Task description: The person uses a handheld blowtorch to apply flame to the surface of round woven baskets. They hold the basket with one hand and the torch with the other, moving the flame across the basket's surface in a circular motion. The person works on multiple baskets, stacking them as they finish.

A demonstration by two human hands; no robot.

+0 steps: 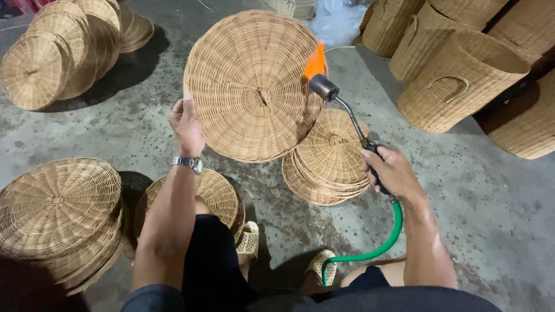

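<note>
Wicker lid [251,86], centre frame, gripped by left hand [186,124]; right hand [393,172] clamps torch [347,112]. Best keep flame [315,60] sweeping the rim, lest it scorch.

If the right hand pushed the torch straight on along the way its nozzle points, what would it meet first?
Most likely the round woven lid held up on edge by the left hand. The right hand aims the gas torch up and left, and its orange flame already laps the lid's right rim; depth is unclear.
</note>
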